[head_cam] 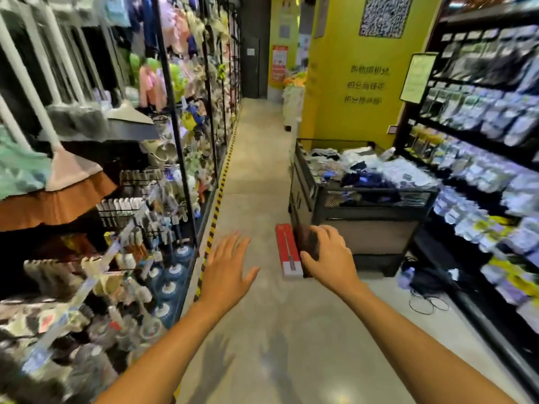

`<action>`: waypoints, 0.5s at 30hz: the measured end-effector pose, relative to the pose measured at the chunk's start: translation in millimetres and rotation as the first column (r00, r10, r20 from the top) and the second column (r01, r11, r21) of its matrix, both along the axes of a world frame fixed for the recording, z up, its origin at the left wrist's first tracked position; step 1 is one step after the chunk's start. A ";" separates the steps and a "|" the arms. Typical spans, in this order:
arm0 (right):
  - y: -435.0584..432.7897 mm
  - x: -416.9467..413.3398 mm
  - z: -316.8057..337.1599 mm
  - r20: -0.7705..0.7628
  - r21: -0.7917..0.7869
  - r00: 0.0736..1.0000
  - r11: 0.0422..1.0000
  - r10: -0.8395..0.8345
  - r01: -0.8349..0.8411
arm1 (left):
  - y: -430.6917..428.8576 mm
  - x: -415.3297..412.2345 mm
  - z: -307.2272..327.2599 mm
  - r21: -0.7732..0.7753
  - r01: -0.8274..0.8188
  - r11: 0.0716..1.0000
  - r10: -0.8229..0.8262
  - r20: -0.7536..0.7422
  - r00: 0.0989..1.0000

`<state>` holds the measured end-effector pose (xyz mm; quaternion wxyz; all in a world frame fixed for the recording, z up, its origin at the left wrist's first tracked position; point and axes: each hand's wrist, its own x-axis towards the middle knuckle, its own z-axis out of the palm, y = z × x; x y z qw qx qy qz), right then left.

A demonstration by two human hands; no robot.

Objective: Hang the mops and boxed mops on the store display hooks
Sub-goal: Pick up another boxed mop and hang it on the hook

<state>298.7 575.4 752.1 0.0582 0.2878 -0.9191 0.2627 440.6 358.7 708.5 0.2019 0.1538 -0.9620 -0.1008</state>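
Observation:
A long red and white boxed mop (287, 252) lies on the aisle floor beside a black bin. My right hand (328, 255) is stretched out at its right side, fingers curled round a dark, blurred object (306, 243) that sits against the box. My left hand (227, 266) hovers open over the floor, fingers spread, holding nothing. On the left display, mops and brooms with white poles (43, 112) hang above a brown-fringed head (58, 199).
A black bin (364, 211) full of packaged goods stands at the right of the aisle. Shelves with packets (481, 141) line the right wall. The left rack (175, 170) holds slippers, brushes and bottles. A yellow-black floor strip (217, 199) runs along it.

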 end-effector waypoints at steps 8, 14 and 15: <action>-20.0 -143.7 -65.8 0.080 0.062 0.990 0.992 -0.117 0.112 | -28.6 -162.7 -60.9 0.072 0.082 0.994 -0.089 0.109 0.990; -51.2 -280.8 -114.9 0.213 0.097 0.974 0.993 -0.081 0.062 | -48.7 -292.1 -91.1 0.150 0.035 0.988 -0.065 0.202 0.977; -57.1 -302.4 -118.2 0.229 0.109 0.970 0.993 -0.077 0.053 | -52.8 -311.3 -94.3 0.159 0.022 0.987 -0.056 0.209 0.976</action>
